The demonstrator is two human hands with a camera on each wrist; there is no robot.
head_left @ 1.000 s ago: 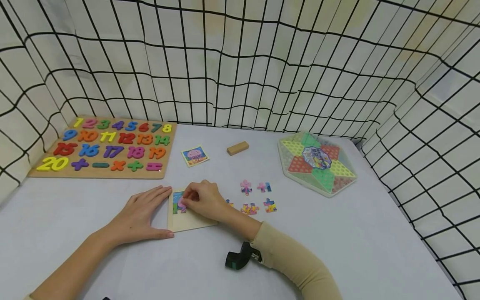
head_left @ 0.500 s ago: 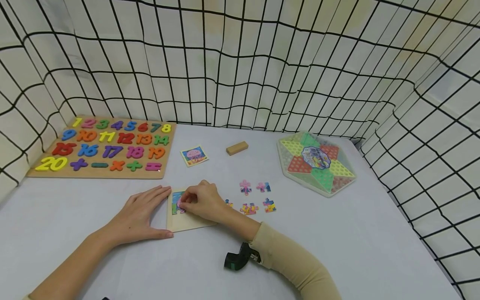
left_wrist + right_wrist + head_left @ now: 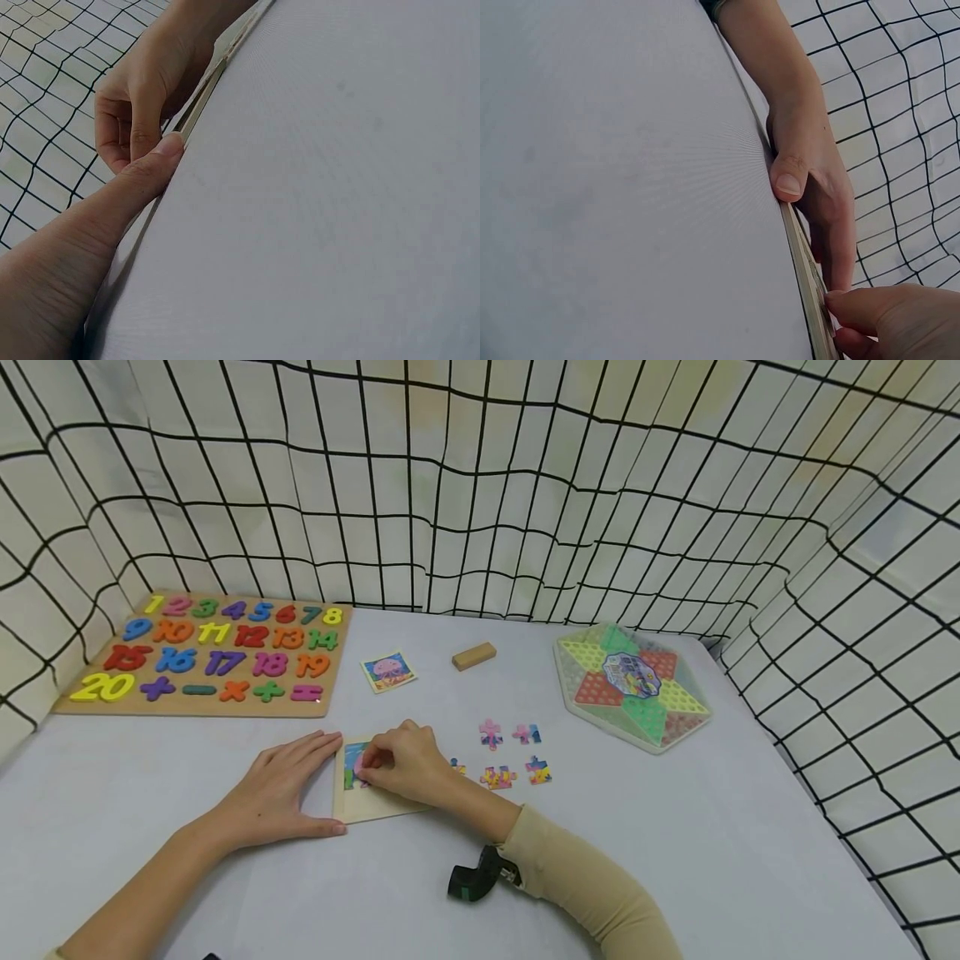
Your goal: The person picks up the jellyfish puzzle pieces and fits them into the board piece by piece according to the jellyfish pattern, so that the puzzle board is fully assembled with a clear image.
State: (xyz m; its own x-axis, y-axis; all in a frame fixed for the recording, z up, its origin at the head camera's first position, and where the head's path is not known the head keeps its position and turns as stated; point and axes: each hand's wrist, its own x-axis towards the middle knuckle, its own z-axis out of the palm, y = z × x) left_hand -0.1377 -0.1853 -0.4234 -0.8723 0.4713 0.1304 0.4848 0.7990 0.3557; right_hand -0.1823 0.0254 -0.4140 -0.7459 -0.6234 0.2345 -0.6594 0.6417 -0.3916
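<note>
A shallow wooden puzzle tray (image 3: 375,807) lies on the white table in the head view. Jigsaw pieces with blue, green and pink print (image 3: 351,763) fill its upper left corner. My left hand (image 3: 281,793) lies along the tray's left side, fingers extended, with the thumb at its lower left corner. Over the tray, the curled fingers of my right hand (image 3: 408,764) pinch a pink puzzle piece (image 3: 360,768) at the picture's right side, mostly hidden by the fingertips. Both wrist views look low across the tray's edge (image 3: 801,262).
Several loose puzzle pieces (image 3: 498,777) lie right of the tray, one partly behind my right wrist. Behind are a small picture card (image 3: 388,672) and a wooden block (image 3: 474,657). A number board (image 3: 191,690) stands left, a hexagonal game box (image 3: 633,687) right. Black netting (image 3: 465,527) surrounds the table.
My right fingertips have shifted slightly left and down over the pink piece, covering more of it. The left hand stays in place.
</note>
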